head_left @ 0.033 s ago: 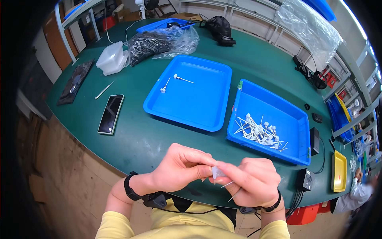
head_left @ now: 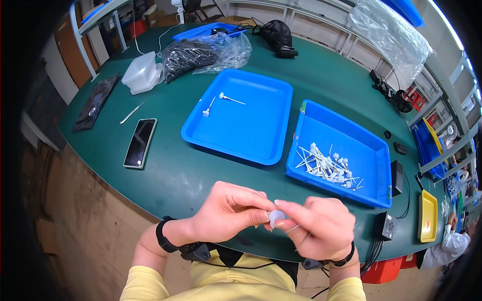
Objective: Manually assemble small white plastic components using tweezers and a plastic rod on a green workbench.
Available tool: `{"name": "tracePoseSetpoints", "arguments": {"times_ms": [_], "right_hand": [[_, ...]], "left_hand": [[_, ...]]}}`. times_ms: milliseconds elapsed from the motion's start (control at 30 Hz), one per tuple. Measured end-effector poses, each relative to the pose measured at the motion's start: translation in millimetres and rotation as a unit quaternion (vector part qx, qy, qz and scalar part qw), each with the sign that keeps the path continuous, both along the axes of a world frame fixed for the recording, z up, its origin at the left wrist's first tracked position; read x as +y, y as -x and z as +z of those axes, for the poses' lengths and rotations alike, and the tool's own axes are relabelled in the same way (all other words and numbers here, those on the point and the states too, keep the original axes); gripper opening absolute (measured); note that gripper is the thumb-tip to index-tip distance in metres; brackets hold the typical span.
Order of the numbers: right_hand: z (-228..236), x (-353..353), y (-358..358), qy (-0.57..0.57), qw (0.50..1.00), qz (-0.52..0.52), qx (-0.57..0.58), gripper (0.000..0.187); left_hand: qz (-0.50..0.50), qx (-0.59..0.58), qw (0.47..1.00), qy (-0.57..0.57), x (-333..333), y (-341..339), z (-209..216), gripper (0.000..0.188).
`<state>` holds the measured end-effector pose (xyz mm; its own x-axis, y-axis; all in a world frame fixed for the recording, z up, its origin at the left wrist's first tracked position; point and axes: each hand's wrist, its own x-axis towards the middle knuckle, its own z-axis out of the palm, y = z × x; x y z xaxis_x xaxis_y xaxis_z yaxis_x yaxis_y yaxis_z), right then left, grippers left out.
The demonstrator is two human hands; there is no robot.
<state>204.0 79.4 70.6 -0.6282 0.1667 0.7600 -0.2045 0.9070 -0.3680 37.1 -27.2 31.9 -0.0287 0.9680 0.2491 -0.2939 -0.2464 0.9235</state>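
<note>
In front of my body, over the table's near edge, both hands meet at a small translucent white plastic piece (head_left: 275,216) with a rounded face. My left hand (head_left: 228,210) is closed, its thumb and index finger pinching the piece from the left. My right hand (head_left: 324,226) is closed around its other side, fingertips against it. A thin pale stem (head_left: 292,228) crosses the right fingers; whether it joins the piece is hidden. Similar white-headed parts with thin stems (head_left: 329,168) lie heaped in the right blue tray (head_left: 346,120). Two more (head_left: 232,99) lie in the left blue tray (head_left: 238,143).
A phone (head_left: 140,143) and tweezers (head_left: 132,113) lie on the green table at left. Behind them are a dark flat packet (head_left: 96,103), a clear plastic container (head_left: 139,72) and bagged dark parts (head_left: 188,55). A black box with cables (head_left: 384,226) and a yellow tray (head_left: 428,215) stand at right.
The white piece has turned, showing more of its round face. My right fingers have shifted around it, and only one thin stem shows there where two showed before.
</note>
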Motion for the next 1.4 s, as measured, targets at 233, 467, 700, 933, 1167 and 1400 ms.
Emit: {"name": "tracePoseSetpoints", "arguments": {"times_ms": [233,467,700,933,1167,1400], "right_hand": [[-6.7,-0.9,1.3,0.379,0.914,0.110,-0.093,0.021],[-8.3,-0.2,1.9,0.455,0.862,0.161,-0.156,0.025],[-17.4,0.8,8.0,0.405,0.892,0.160,-0.120,0.026],[-8.4,9.4,2.7,0.468,0.867,0.161,-0.060,0.027],[-1.6,29.7,-34.8,0.434,0.894,0.114,-0.008,0.020],[-15.0,16.1,-55.1,0.372,0.917,-0.050,-0.134,0.022]], "left_hand": [[0.100,0.189,0.972,-0.102,-4.1,-6.1,9.0,0.016],[0.159,0.294,0.927,-0.169,-10.3,-8.9,5.2,0.020],[0.179,0.293,0.921,-0.185,-7.6,-4.8,4.2,0.019],[0.129,0.224,0.949,-0.182,4.8,2.9,8.8,0.015],[0.036,0.051,0.996,-0.066,25.1,6.1,14.1,0.014],[0.101,0.407,0.905,-0.075,157.8,-38.4,-3.7,0.029]]}}
